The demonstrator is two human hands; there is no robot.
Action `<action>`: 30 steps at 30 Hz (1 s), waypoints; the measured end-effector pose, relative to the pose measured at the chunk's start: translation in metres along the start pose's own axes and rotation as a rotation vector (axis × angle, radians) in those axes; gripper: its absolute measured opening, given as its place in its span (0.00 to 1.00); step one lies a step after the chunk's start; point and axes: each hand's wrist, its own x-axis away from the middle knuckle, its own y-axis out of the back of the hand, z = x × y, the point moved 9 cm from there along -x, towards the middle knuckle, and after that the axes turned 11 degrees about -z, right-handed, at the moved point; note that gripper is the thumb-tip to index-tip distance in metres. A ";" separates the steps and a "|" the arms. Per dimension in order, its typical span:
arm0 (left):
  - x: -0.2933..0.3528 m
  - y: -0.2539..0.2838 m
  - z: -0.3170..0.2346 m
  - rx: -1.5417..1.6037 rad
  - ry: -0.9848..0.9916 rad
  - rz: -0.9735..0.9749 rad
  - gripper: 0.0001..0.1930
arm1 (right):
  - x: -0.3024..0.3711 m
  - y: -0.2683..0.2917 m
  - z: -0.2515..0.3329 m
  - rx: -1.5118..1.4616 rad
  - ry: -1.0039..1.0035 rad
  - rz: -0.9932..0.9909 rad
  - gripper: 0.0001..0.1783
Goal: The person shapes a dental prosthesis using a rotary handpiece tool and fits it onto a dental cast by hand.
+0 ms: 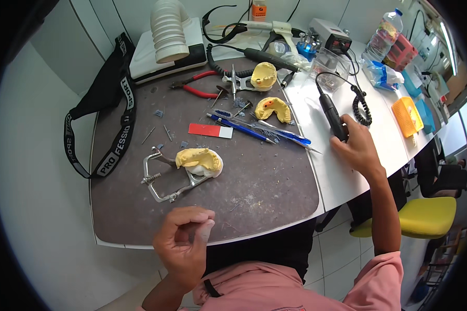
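Note:
My right hand grips the lower end of a black corded rotary handpiece over the white worktop. At the front edge of the grey mat, my left hand is closed in a pinch; whatever its fingertips hold, if anything, is too small to make out. Just beyond it lies a metal dental articulator with a yellow and white plaster cast mounted on it. Farther back are a yellow arch-shaped cast and another yellow cast on a metal articulator part.
Red-handled pliers, a blue pen, a red and white strip and small burs lie on the grey mat. A black strap hangs over its left edge. The control box and a yellow basket stand right.

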 end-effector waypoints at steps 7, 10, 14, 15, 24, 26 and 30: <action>0.008 -0.003 0.015 -0.081 0.114 0.156 0.07 | 0.003 0.017 0.063 -0.071 0.304 -0.305 0.12; 0.008 -0.004 0.021 -0.058 0.117 0.189 0.07 | 0.019 0.000 0.122 -0.095 0.611 -0.209 0.08; 0.007 -0.014 0.034 0.247 0.451 0.109 0.09 | 0.017 -0.033 0.144 -0.020 0.633 -0.058 0.09; 0.006 -0.013 0.036 0.247 0.448 0.099 0.09 | 0.015 -0.036 0.145 0.000 0.620 -0.039 0.10; 0.002 -0.027 0.050 0.577 0.686 0.069 0.12 | 0.046 0.008 0.147 -0.461 0.439 -0.130 0.05; 0.002 -0.030 0.052 0.626 0.739 0.074 0.12 | 0.069 0.003 0.163 -0.510 0.545 0.134 0.05; 0.006 -0.023 0.050 0.595 0.753 0.063 0.12 | 0.070 -0.006 0.148 -0.399 0.560 0.228 0.06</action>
